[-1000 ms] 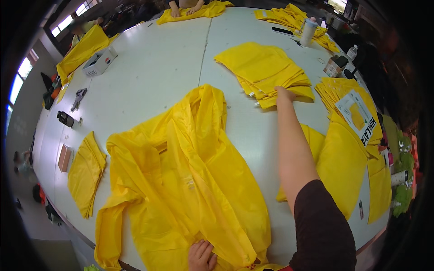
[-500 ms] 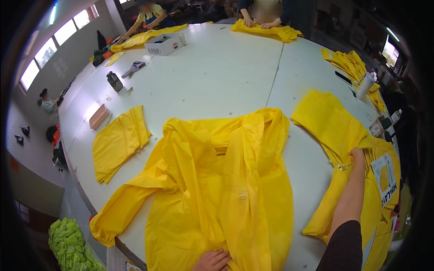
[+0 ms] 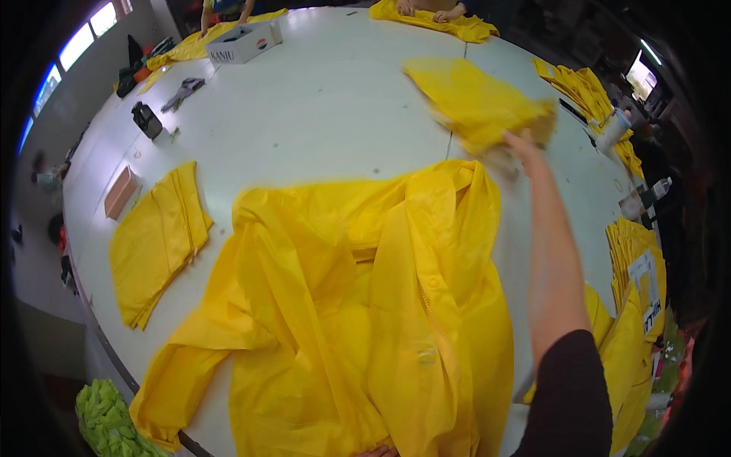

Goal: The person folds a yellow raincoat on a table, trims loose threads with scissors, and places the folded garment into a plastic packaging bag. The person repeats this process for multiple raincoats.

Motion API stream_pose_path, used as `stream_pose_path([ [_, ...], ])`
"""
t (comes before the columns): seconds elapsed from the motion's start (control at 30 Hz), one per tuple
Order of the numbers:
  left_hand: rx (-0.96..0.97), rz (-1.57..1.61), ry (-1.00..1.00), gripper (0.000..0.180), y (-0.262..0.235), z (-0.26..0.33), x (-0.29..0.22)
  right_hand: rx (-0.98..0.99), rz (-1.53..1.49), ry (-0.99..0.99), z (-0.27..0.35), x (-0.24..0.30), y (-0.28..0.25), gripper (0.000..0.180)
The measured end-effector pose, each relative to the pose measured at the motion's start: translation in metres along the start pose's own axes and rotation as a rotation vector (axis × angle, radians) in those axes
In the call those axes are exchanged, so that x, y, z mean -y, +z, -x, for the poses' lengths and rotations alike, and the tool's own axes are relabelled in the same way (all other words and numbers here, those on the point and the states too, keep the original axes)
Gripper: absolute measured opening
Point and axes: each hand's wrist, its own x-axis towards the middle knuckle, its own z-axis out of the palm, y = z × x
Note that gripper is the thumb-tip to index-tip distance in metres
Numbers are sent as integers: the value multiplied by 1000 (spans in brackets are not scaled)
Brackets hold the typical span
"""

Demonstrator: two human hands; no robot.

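Note:
A yellow raincoat [image 3: 320, 305] lies spread in front of me, its collar end away from me and one sleeve reaching toward the lower left. My left hand [image 3: 378, 452] just shows at the bottom edge, resting on the raincoat with its visible fingers flat; the rest is out of view. My right arm stretches forward past the coat's right side. In my right hand [image 3: 522, 146] is a folded yellow fabric piece [image 3: 476, 95], blurred by motion, held by its near right corner above the table.
A stack of yellow panels [image 3: 156, 247] lies left on the white table [image 3: 304, 122], beside a pinkish box [image 3: 120, 192] and dark bottle [image 3: 146, 120]. More yellow fabric [image 3: 624, 343] is piled at right. Two people handle yellow cloth across the table; a white carton [image 3: 242, 43] stands there.
My right hand has lifted the folded yellow fabric piece off the right-hand pile and carried it forward and left. My left hand now shows less, at the lower edge. The view has shifted.

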Motion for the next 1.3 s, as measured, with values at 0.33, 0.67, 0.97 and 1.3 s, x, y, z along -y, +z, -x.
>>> stream_pose_path([
  [0.33,81,-536,408,38,-24,-28,-30,-133,337,-6,81,6,3,58],
  [0.67,41,-536,532,38,-30,-33,-61,266,-131,244,291,93,-121,44],
  [0.97,-48,-566,638,36,-29,-21,-60,320,-338,211,569,87,-173,37],
  [1.3,-72,-121,400,27,-34,8,-60,223,146,110,755,7,-136,33],
])
